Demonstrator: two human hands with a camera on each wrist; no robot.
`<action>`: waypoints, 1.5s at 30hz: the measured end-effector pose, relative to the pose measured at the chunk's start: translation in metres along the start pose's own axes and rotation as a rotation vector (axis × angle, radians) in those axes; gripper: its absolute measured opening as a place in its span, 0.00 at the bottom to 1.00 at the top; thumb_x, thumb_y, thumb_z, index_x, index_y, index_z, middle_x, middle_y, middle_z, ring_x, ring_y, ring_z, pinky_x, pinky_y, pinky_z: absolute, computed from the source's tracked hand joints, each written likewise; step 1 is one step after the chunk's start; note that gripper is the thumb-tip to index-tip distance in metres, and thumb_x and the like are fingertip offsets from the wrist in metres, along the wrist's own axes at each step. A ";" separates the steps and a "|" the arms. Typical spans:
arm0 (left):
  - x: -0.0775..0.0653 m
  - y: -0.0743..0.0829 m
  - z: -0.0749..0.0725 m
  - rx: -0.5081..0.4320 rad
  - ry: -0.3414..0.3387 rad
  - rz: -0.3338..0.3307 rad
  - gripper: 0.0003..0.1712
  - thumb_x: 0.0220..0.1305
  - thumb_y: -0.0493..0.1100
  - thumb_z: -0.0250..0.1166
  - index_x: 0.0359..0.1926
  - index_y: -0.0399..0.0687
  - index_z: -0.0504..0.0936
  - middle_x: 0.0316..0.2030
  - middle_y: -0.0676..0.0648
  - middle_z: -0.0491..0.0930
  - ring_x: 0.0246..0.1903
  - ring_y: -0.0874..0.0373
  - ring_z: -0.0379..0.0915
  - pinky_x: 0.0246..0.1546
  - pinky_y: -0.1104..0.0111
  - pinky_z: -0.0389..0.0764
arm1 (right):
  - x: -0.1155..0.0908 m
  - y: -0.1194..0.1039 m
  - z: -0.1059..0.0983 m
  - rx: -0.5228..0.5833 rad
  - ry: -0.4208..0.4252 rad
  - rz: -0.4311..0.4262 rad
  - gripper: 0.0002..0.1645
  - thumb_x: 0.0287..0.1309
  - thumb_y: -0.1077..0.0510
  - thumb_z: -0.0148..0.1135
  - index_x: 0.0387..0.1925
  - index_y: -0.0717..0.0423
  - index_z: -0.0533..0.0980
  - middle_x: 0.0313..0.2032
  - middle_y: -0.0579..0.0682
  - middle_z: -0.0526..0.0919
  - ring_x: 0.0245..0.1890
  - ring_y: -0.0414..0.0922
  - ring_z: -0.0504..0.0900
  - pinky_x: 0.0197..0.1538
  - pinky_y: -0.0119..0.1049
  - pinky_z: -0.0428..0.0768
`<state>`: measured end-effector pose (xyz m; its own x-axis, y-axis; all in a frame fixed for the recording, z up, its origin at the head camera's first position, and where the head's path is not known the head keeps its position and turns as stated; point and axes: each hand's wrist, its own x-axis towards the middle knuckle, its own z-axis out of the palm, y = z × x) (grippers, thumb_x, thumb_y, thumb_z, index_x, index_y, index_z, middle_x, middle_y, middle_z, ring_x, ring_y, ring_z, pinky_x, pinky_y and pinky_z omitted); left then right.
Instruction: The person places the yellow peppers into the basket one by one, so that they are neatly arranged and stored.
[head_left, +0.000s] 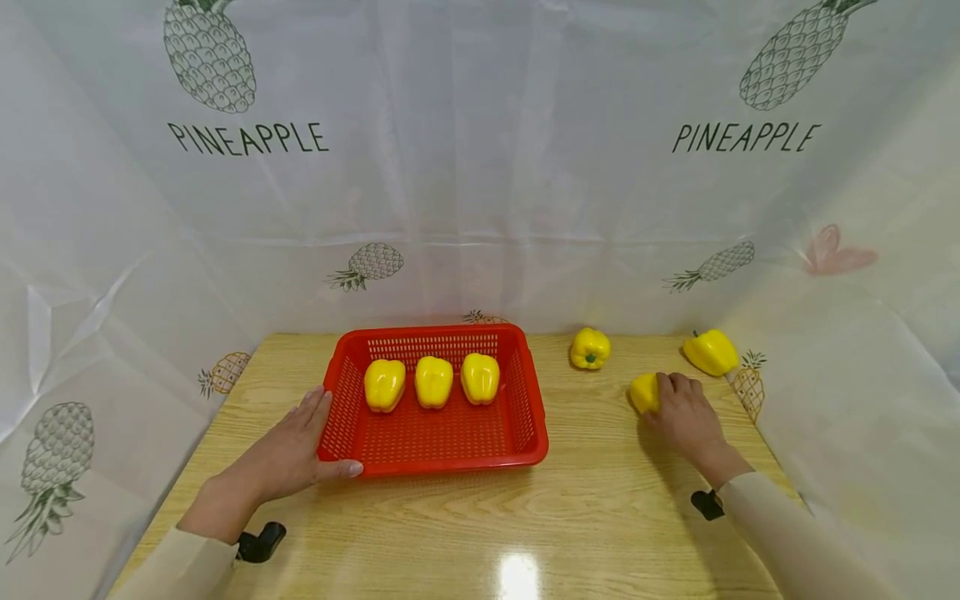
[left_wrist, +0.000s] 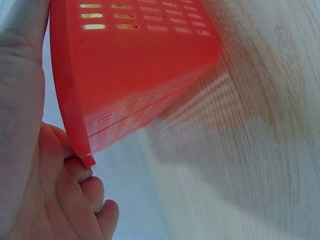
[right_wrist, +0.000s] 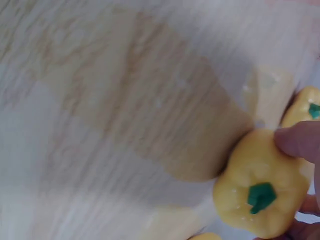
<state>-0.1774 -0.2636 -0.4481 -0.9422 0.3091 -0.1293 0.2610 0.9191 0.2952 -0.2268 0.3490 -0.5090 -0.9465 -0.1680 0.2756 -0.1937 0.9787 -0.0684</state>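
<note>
A red plastic basket stands on the table and holds 3 yellow bell peppers in a row. My left hand grips its near left corner, thumb at the front rim and fingers along the left side. In the left wrist view, those fingers bend at the basket's rim. On the right, my right hand grips another yellow bell pepper. The right wrist view shows the thumb on this pepper, its green stem toward the camera; the other fingers are partly hidden.
Two more yellow bell peppers lie on the table: one right of the basket, another near the far right corner. A pale pineapple-printed sheet hangs behind and at both sides of the wooden table.
</note>
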 end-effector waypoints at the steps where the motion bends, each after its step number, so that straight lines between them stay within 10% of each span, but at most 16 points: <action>1: 0.000 0.000 0.000 -0.002 0.001 0.000 0.81 0.53 0.86 0.62 0.81 0.25 0.47 0.81 0.25 0.46 0.78 0.23 0.48 0.74 0.32 0.60 | 0.000 -0.001 -0.002 -0.003 -0.012 -0.016 0.43 0.60 0.58 0.75 0.65 0.78 0.63 0.57 0.79 0.71 0.56 0.77 0.72 0.57 0.68 0.78; 15: 0.000 0.000 -0.001 -0.020 -0.007 -0.014 0.80 0.52 0.85 0.65 0.81 0.26 0.47 0.82 0.25 0.45 0.77 0.22 0.48 0.73 0.31 0.62 | 0.003 -0.003 -0.013 -0.081 -0.134 -0.204 0.34 0.64 0.73 0.61 0.71 0.66 0.69 0.70 0.69 0.71 0.70 0.70 0.68 0.69 0.78 0.64; 27: 0.000 0.000 -0.001 -0.008 0.012 0.007 0.81 0.52 0.86 0.63 0.81 0.25 0.48 0.81 0.25 0.46 0.78 0.23 0.48 0.74 0.32 0.61 | 0.002 0.011 -0.010 -0.073 -0.062 -0.283 0.36 0.58 0.77 0.63 0.68 0.57 0.75 0.69 0.68 0.70 0.68 0.69 0.68 0.65 0.77 0.69; 45: 0.001 -0.004 0.003 -0.027 0.024 0.022 0.81 0.53 0.85 0.63 0.81 0.25 0.46 0.81 0.25 0.45 0.79 0.25 0.45 0.76 0.33 0.55 | 0.003 0.016 -0.018 0.037 -0.174 -0.231 0.49 0.51 0.70 0.61 0.76 0.68 0.59 0.76 0.72 0.60 0.75 0.71 0.59 0.73 0.74 0.61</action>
<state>-0.1787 -0.2663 -0.4523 -0.9413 0.3227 -0.0996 0.2762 0.9053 0.3227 -0.2287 0.3661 -0.4922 -0.9057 -0.4067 0.1199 -0.4154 0.9077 -0.0592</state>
